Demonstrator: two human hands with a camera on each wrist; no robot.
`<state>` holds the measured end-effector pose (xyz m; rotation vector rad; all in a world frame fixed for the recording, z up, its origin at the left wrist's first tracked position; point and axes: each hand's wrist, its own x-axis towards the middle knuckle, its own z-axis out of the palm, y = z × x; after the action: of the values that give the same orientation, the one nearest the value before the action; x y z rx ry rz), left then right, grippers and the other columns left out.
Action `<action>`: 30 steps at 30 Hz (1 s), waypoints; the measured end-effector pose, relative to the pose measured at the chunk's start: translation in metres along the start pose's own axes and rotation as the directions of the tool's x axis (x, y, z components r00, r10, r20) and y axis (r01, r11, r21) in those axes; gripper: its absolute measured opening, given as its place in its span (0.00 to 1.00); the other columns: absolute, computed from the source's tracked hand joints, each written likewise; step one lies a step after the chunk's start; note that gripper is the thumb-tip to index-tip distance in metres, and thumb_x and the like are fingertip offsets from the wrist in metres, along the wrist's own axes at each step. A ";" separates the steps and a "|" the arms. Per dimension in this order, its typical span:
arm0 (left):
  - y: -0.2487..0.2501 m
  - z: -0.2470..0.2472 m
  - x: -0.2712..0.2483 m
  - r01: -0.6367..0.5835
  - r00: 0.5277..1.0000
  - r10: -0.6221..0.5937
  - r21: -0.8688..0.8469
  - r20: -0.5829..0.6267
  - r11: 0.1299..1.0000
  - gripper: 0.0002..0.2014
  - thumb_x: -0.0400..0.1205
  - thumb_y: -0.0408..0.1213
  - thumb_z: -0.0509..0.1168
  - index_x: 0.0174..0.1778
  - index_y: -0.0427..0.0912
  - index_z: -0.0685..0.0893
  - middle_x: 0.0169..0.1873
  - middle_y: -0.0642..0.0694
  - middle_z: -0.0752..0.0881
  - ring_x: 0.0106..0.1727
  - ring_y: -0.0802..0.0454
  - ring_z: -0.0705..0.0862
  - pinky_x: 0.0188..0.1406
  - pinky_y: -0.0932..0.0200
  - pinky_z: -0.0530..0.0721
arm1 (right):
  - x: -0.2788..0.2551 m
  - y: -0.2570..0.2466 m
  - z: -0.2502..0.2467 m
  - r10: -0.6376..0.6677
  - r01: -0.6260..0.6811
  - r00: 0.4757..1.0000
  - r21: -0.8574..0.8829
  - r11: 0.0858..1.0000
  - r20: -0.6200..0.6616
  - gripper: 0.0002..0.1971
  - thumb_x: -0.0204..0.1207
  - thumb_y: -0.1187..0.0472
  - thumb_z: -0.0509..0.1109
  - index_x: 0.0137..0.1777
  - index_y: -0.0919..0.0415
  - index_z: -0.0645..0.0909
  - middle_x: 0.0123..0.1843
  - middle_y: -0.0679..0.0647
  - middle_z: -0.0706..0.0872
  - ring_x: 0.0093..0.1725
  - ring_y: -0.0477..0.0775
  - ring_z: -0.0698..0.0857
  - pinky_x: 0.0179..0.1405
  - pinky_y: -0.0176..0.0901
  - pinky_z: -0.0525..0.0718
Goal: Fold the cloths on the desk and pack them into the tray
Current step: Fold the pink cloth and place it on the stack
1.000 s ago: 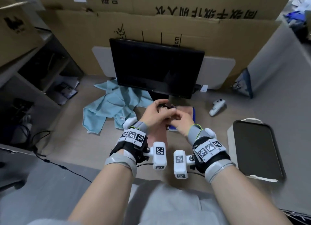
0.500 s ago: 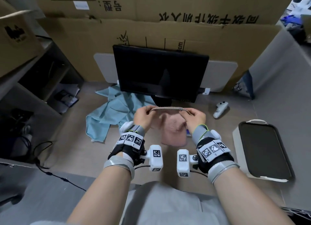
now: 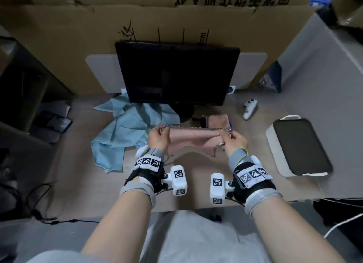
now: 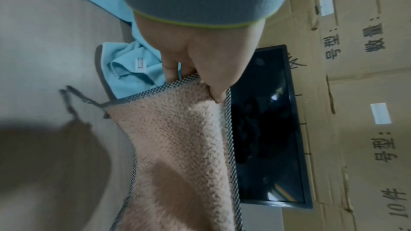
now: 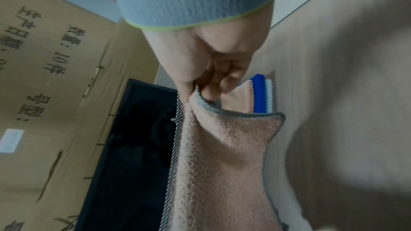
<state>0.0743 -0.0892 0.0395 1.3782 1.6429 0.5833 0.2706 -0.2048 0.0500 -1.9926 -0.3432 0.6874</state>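
Note:
A pink fluffy cloth (image 3: pixel 193 141) with a grey checkered border hangs stretched above the desk between both hands. My left hand (image 3: pixel 158 138) pinches its left top corner and my right hand (image 3: pixel 233 140) pinches the right top corner. The left wrist view shows my thumb and fingers (image 4: pixel 213 76) clamped on the pink cloth (image 4: pixel 177 138). In the right wrist view my curled fingers (image 5: pixel 213 83) grip the pink cloth (image 5: pixel 222 147). A folded pink cloth (image 3: pixel 218 121) lies behind on a blue one. A crumpled light blue cloth (image 3: pixel 125 129) lies to the left. The dark tray (image 3: pixel 300 146) sits at the right.
A black monitor (image 3: pixel 176 74) stands at the back of the desk before cardboard boxes (image 3: pixel 157 17). A white controller (image 3: pixel 249 109) lies right of the monitor's stand. Cables (image 3: pixel 39 203) trail off the desk's left front edge. A dark shelf (image 3: pixel 29 105) is at the left.
My hands were together at the cloth near the monitor's stand. They lifted the pink cloth and drew apart, spreading its top edge wide between them.

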 end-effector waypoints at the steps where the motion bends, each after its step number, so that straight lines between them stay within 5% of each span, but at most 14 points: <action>1: -0.003 0.004 -0.002 0.036 0.999 -0.036 -0.004 -0.007 0.999 0.16 0.83 0.45 0.67 0.60 0.36 0.84 0.55 0.39 0.87 0.58 0.44 0.83 0.56 0.58 0.76 | 0.000 0.006 -0.003 0.023 -0.023 1.000 -0.017 1.000 -0.006 0.11 0.75 0.56 0.74 0.41 0.65 0.85 0.34 0.58 0.79 0.35 0.55 0.75 0.39 0.45 0.77; 3: -0.012 0.011 -0.004 0.077 0.997 -0.077 -0.005 -0.009 0.997 0.17 0.81 0.47 0.68 0.58 0.38 0.85 0.55 0.40 0.88 0.59 0.41 0.84 0.61 0.53 0.80 | 0.000 0.017 -0.011 0.090 -0.090 0.996 -0.056 0.994 0.004 0.14 0.76 0.56 0.72 0.45 0.70 0.85 0.36 0.59 0.79 0.37 0.54 0.73 0.36 0.40 0.72; 8: -0.010 0.031 -0.016 0.103 0.994 -0.104 -0.013 -0.018 0.995 0.12 0.83 0.43 0.65 0.53 0.39 0.88 0.50 0.39 0.89 0.56 0.40 0.85 0.55 0.56 0.77 | 0.011 0.035 -0.031 0.206 -0.201 0.978 -0.108 0.974 0.043 0.14 0.78 0.56 0.67 0.41 0.69 0.82 0.34 0.59 0.79 0.36 0.55 0.74 0.37 0.42 0.73; 11: 0.001 0.047 -0.028 0.079 0.994 -0.081 -0.031 -0.068 0.996 0.12 0.84 0.44 0.64 0.53 0.41 0.88 0.49 0.41 0.89 0.54 0.42 0.85 0.54 0.56 0.78 | 0.027 0.035 -0.048 0.142 -0.136 0.988 -0.097 0.986 0.062 0.15 0.79 0.56 0.65 0.34 0.66 0.77 0.27 0.55 0.74 0.30 0.56 0.69 0.30 0.42 0.71; 15: 0.020 0.064 -0.044 0.011 0.984 -0.031 -0.112 -0.176 0.994 0.12 0.84 0.45 0.62 0.51 0.43 0.87 0.46 0.46 0.88 0.50 0.47 0.84 0.51 0.56 0.79 | 0.052 0.026 -0.072 -0.025 0.036 0.991 -0.081 0.996 0.129 0.18 0.80 0.53 0.65 0.37 0.69 0.78 0.32 0.57 0.73 0.36 0.53 0.68 0.34 0.44 0.68; 19: 0.049 0.070 -0.052 -0.090 0.965 0.042 -0.179 -0.258 0.980 0.13 0.86 0.44 0.60 0.51 0.40 0.85 0.43 0.46 0.86 0.48 0.47 0.83 0.49 0.55 0.81 | 0.065 -0.013 -0.095 -0.167 0.167 0.975 0.013 0.986 0.146 0.15 0.83 0.55 0.65 0.40 0.67 0.80 0.35 0.61 0.77 0.34 0.56 0.73 0.25 0.35 0.73; 22: 0.053 0.072 -0.055 -0.112 0.963 0.058 -0.197 -0.264 0.974 0.13 0.87 0.42 0.57 0.53 0.38 0.83 0.43 0.45 0.83 0.48 0.45 0.82 0.51 0.53 0.79 | 0.068 -0.018 -0.102 -0.206 0.206 0.967 0.014 0.978 0.151 0.16 0.82 0.53 0.66 0.49 0.68 0.83 0.45 0.68 0.85 0.47 0.64 0.82 0.42 0.44 0.75; 25: 0.035 0.081 -0.057 -0.075 0.972 0.028 -0.191 -0.234 0.979 0.11 0.87 0.41 0.57 0.54 0.39 0.81 0.42 0.46 0.81 0.50 0.41 0.82 0.54 0.47 0.80 | 0.071 0.008 -0.099 -0.177 0.183 0.968 -0.014 0.983 0.178 0.16 0.82 0.51 0.65 0.48 0.65 0.83 0.44 0.65 0.86 0.46 0.67 0.81 0.42 0.48 0.78; 27: 0.018 0.087 -0.066 -0.032 0.979 -0.001 -0.157 -0.205 0.987 0.10 0.87 0.38 0.56 0.54 0.37 0.81 0.45 0.44 0.82 0.51 0.45 0.80 0.53 0.52 0.76 | 0.068 0.035 -0.099 -0.108 0.131 0.972 -0.097 0.987 0.210 0.14 0.82 0.52 0.65 0.42 0.62 0.80 0.34 0.56 0.79 0.37 0.58 0.74 0.33 0.45 0.72; 30: -0.032 0.102 -0.081 0.129 0.986 -0.136 -0.073 -0.099 0.989 0.10 0.86 0.36 0.56 0.54 0.35 0.81 0.50 0.39 0.84 0.52 0.45 0.80 0.56 0.53 0.76 | 0.059 0.098 -0.096 0.074 -0.020 0.970 -0.225 0.974 0.231 0.12 0.82 0.54 0.65 0.42 0.62 0.80 0.35 0.57 0.77 0.38 0.54 0.71 0.34 0.43 0.67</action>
<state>0.1428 -0.1927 -0.0107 1.1974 1.7670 0.6341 0.3710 -0.2912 -0.0179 -2.1372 -0.5374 0.9587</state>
